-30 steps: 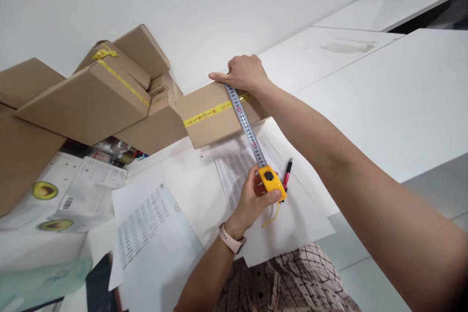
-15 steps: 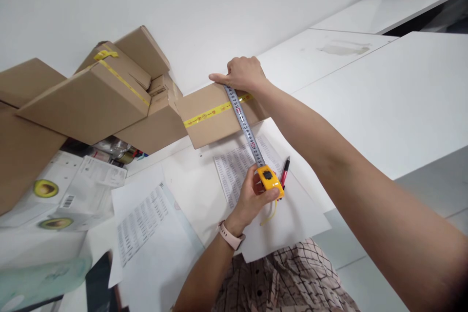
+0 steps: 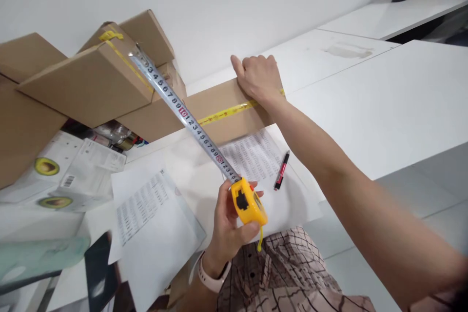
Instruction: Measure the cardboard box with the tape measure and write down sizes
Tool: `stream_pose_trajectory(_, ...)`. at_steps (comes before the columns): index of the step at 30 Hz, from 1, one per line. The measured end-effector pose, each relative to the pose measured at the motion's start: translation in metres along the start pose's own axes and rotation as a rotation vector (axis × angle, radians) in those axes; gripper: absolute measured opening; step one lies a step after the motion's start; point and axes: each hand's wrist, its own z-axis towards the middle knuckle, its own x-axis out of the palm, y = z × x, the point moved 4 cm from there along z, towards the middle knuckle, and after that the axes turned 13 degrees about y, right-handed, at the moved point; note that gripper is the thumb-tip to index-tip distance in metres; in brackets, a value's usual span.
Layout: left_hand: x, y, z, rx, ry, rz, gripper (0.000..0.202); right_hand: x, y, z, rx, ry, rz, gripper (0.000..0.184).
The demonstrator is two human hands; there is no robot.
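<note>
One yellow tape measure (image 3: 248, 202) points its long blade (image 3: 188, 121) diagonally forward-left.

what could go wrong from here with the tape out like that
The silver, numbered metal blade reaches out from the yellow tape measure case in the left hand, its tip unheld, so it might buckle or snap back. The tip appears in front of stacked brown cardboard boxes and could catch on them. The red and black pen lies loose on white printed paper and may roll if bumped.
</note>
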Motion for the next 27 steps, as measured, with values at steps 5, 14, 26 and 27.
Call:
stream_pose_trajectory(5, -0.004, 0.021, -0.047, -0.146, -0.020, 0.090, 0.081, 0.025, 0.015, -0.080, 0.176, -0.101, -0.023, 0.069)
stream_pose_trajectory(14, -0.001, 0.032, -0.079, -0.395, 0.231, 0.576, 0.085, -0.020, 0.002, -0.194, 0.130, -0.052, 0.740, 0.077)
stream_pose_trajectory(26, -0.005, 0.012, -0.087, -0.033, -0.092, 0.637, 0.101, 0.027, 0.034, -0.282, -0.007, 0.281, 0.961, 0.018)
stream_pose_trajectory(27, -0.010, 0.005, -0.087, 0.040, -0.124, 0.694, 0.099, 0.034, 0.035, -0.284, -0.014, 0.293, 0.897, 0.017)
